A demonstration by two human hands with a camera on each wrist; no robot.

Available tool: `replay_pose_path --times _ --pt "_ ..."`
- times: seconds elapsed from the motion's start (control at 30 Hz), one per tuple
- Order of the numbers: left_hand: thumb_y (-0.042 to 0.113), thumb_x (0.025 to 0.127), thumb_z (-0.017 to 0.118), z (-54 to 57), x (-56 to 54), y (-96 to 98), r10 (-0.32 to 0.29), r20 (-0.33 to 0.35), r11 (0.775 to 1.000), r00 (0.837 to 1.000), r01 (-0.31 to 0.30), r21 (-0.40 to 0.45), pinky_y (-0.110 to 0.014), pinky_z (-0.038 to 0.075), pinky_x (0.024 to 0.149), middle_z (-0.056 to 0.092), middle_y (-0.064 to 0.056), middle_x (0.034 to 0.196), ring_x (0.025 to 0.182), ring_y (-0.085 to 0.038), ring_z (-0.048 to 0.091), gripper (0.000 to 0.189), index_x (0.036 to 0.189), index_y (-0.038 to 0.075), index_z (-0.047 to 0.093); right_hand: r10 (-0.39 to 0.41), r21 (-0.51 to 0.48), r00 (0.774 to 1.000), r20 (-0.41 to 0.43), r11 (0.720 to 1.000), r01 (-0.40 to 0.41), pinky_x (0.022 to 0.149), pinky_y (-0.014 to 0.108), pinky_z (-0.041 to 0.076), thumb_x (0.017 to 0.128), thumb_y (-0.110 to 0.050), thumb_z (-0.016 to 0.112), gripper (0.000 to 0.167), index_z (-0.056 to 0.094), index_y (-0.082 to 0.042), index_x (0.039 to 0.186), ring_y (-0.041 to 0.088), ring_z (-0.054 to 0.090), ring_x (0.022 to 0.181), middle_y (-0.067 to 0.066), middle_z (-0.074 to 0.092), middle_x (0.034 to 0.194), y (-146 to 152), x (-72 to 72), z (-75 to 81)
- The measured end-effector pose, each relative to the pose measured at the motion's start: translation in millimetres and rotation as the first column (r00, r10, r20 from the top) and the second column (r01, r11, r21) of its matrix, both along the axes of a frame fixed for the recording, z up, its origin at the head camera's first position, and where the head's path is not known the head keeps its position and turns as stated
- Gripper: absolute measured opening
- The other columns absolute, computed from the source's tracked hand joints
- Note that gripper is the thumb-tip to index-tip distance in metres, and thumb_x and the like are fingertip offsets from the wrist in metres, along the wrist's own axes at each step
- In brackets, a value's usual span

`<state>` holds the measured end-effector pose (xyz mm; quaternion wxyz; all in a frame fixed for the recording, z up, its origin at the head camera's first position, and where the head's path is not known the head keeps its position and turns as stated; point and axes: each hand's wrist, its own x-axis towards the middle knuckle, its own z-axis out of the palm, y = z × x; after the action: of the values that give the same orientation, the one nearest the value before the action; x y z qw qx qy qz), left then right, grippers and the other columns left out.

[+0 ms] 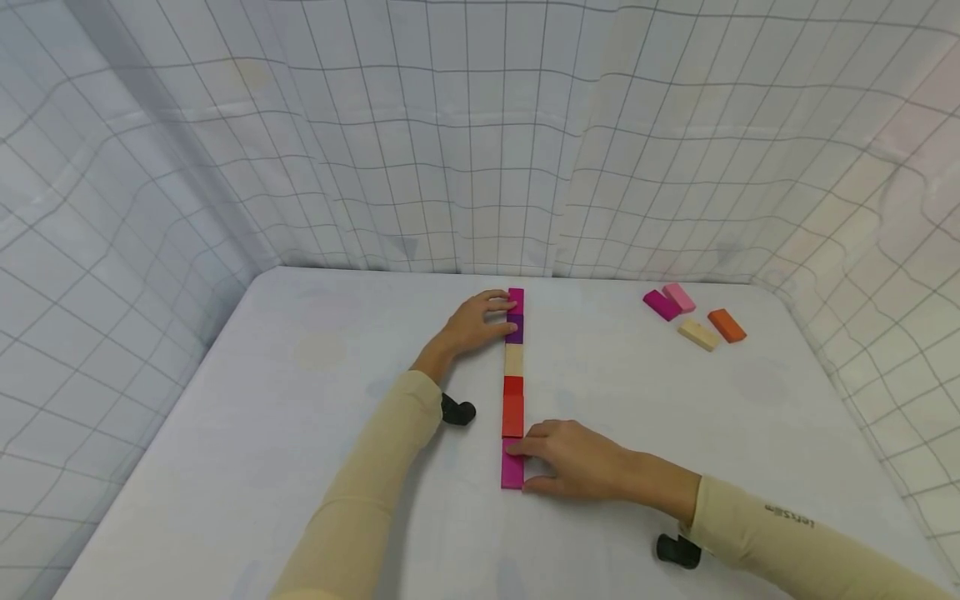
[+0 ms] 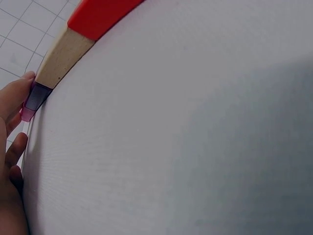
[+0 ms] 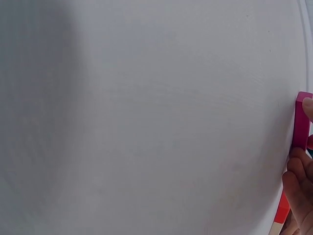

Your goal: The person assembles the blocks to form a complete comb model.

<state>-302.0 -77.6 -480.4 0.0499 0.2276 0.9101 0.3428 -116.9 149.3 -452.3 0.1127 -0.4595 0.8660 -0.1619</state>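
A straight row of painted wooden blocks runs away from me. Its far end has a magenta block (image 1: 516, 296) and a purple block (image 1: 514, 337); then come a plain wood block (image 1: 513, 360), a red block (image 1: 513, 385), an orange-red block (image 1: 513, 415) and a near magenta block (image 1: 512, 477). My left hand (image 1: 474, 324) reaches in from the left, thumb on the purple block, fingers touching the far magenta one. At the near end, my right hand (image 1: 581, 461) holds the near magenta block between thumb and fingers; the right wrist view shows this magenta block (image 3: 301, 122) partly covered.
Toward the back right of the white table (image 1: 315, 433) lie a loose magenta block (image 1: 662, 305), a pink block (image 1: 679, 297), a plain wood block (image 1: 698, 335) and an orange block (image 1: 727, 326). White gridded curtains (image 1: 495, 150) enclose the table's back and sides.
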Motion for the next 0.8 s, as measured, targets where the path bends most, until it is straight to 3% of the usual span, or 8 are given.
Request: replay_pose_path --times 0.8 --pt "0.033 0.099 0.07 -4.3 -3.0 -0.1 0.002 0.006 1.0 1.0 -0.002 0.015 -0.046 0.025 0.122 0.045 -0.006 0.158 0.15 -0.027 0.033 0.053 0.146 0.01 0.061 -0.003 0.012 0.999 0.042 1.0 0.002 0.097 0.028 0.054 0.091 -0.038 0.081 0.054 0.067 -0.014 0.139 0.012 0.064 0.113 -0.002 0.069 0.121 2.1 -4.5 1.7"
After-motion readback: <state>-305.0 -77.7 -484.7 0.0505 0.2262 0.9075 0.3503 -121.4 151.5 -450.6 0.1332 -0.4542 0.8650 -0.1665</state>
